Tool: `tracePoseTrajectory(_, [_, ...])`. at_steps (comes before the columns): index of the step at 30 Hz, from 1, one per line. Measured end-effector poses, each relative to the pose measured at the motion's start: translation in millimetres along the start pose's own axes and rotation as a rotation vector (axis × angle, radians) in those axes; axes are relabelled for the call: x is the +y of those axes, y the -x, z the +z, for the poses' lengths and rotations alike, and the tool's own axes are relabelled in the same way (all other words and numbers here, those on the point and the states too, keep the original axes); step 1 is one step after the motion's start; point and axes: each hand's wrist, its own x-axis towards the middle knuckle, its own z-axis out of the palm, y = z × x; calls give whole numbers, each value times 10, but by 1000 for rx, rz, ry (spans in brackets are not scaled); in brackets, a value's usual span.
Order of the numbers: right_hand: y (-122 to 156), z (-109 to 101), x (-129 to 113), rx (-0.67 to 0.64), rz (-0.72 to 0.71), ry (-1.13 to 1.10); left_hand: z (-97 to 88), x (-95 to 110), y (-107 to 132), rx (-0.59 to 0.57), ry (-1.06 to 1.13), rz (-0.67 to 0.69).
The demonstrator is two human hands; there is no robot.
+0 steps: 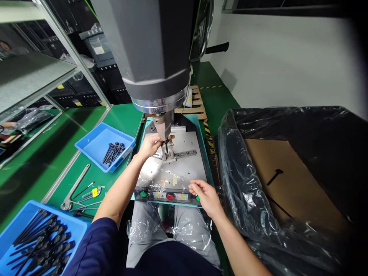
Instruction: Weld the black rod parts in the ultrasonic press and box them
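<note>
My left hand reaches under the press head, thumb and fingers closed on the upper end of a black bolt-like part. The part stands roughly upright at a small metal fixture on the steel work plate. Its lower end is partly hidden by the fixture. My right hand hovers near the front right edge of the plate, by a green button. Its fingers are loosely curled, and nothing shows in them.
Left on the green bench are a blue tray with several black parts, a wrench, hex keys and a fuller blue bin. At right, a plastic-lined box holds cardboard and loose black parts. A red button sits at front.
</note>
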Motion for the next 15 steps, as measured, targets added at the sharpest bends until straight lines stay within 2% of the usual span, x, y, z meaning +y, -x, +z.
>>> tracePoseTrajectory(5, [36,10,15,-6,7,-6,14,5,-27,55,44,-16])
tracePoseTrajectory(12, [96,28,-2,-4,11,3,73,21,10,23,205,-141])
tracePoseTrajectory(15, [114,25,13,3,14,15,87,23,21,71,201,-127])
